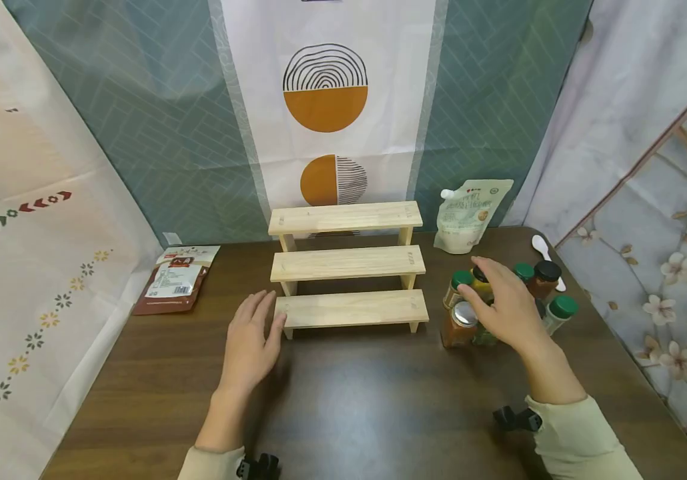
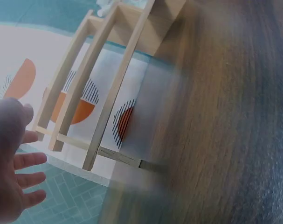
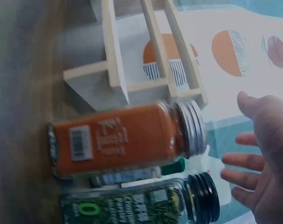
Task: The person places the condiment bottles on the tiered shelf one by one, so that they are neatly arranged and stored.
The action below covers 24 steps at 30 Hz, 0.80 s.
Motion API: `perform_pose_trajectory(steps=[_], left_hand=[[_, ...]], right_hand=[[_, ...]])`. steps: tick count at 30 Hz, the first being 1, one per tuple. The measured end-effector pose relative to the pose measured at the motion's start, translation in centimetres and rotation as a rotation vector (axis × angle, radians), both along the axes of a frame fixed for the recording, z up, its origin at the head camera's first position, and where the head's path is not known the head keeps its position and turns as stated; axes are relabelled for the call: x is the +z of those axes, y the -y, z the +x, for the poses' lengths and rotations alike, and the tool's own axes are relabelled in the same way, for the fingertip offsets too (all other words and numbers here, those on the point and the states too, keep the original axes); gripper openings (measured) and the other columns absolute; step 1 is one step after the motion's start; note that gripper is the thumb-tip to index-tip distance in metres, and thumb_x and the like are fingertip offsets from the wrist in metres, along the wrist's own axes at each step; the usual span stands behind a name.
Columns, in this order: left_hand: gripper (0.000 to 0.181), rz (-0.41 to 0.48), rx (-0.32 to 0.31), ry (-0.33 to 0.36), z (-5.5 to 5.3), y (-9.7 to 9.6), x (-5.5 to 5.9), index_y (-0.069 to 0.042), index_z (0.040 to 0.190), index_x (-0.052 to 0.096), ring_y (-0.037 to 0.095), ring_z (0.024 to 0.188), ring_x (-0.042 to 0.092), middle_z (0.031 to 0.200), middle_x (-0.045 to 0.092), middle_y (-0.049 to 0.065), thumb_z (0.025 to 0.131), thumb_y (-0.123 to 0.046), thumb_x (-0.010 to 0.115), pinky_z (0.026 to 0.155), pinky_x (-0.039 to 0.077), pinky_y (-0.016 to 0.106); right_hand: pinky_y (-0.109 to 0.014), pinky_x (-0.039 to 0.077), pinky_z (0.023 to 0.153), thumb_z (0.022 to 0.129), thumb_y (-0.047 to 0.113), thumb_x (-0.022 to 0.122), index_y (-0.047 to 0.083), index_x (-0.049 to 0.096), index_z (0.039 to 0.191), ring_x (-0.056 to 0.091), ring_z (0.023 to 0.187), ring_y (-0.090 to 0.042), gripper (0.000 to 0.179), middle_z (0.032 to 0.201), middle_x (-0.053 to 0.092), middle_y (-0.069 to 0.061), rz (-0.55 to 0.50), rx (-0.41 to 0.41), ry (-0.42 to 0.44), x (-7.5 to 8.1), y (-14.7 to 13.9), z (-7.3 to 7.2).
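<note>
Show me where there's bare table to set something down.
Bare table lies in front of the rack, and between rack and brown pouch. The rack's three shelves are free too. It's crowded under the right hand, where jars cluster.

Saw a pale wooden rack (image 1: 349, 265) standing upright, three-tiered, rising toward the back. Near its right side, saw upright jars (image 1: 459, 328) clustered closely, capped in green, black and silver; noted orange-red contents (image 3: 143, 133) under silver, green flakes (image 3: 171, 213) under black.
</note>
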<state>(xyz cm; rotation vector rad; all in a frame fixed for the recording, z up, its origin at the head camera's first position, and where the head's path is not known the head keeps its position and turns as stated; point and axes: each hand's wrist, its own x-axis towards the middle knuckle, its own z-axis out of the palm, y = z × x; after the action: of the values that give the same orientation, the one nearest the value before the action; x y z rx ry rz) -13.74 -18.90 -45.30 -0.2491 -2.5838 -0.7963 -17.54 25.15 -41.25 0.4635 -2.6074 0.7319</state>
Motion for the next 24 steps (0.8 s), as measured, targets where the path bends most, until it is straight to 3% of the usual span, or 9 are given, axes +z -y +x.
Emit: perform_pose_trajectory(steps=[4, 10, 16, 24], left_hand=[[0.038, 0.205, 0.023, 0.015, -0.4, 0.2, -0.3, 0.003, 0.136, 0.059, 0.042, 0.131, 0.049, 0.137, 0.056, 0.023, 0.103, -0.016, 0.06, 0.108, 0.039, 0.059], [0.035, 0.413, 0.106, 0.126, -0.7, 0.6, -1.4, 0.006, 0.131, 0.061, 0.041, 0.116, 0.059, 0.125, 0.062, 0.023, 0.103, -0.013, 0.061, 0.098, 0.049, 0.055], [0.035, 0.478, 0.193, 0.238, -1.0, 0.6, -2.3, 0.004, 0.132, 0.061, 0.033, 0.105, 0.064, 0.121, 0.066, 0.021, 0.104, -0.017, 0.06, 0.088, 0.052, 0.044], [0.035, 0.531, 0.231, 0.324, -1.3, 0.4, -3.3, 0.001, 0.128, 0.067, 0.029, 0.099, 0.067, 0.109, 0.073, 0.017, 0.104, -0.024, 0.06, 0.079, 0.052, 0.031]], right_hand=[[-0.065, 0.046, 0.097, 0.094, 0.02, 0.075, -0.004, 0.053, 0.14, 0.054, 0.122, -0.048, 0.057, 0.135, 0.057, -0.028, -0.02, 0.043, -0.036, 0.5, -0.6, -1.2], [-0.063, 0.047, 0.097, 0.092, 0.013, 0.076, -0.006, 0.054, 0.138, 0.056, 0.12, -0.047, 0.054, 0.131, 0.06, -0.028, -0.026, 0.118, -0.003, 0.1, -1.3, -2.9], [-0.063, 0.046, 0.099, 0.093, 0.013, 0.075, -0.008, 0.055, 0.137, 0.055, 0.122, -0.047, 0.052, 0.132, 0.06, -0.028, -0.004, 0.157, 0.061, -0.3, -1.8, -4.1], [-0.062, 0.046, 0.099, 0.092, 0.017, 0.077, -0.007, 0.059, 0.132, 0.056, 0.121, -0.046, 0.05, 0.129, 0.061, -0.026, 0.043, 0.196, 0.179, -0.6, -2.2, -5.2]])
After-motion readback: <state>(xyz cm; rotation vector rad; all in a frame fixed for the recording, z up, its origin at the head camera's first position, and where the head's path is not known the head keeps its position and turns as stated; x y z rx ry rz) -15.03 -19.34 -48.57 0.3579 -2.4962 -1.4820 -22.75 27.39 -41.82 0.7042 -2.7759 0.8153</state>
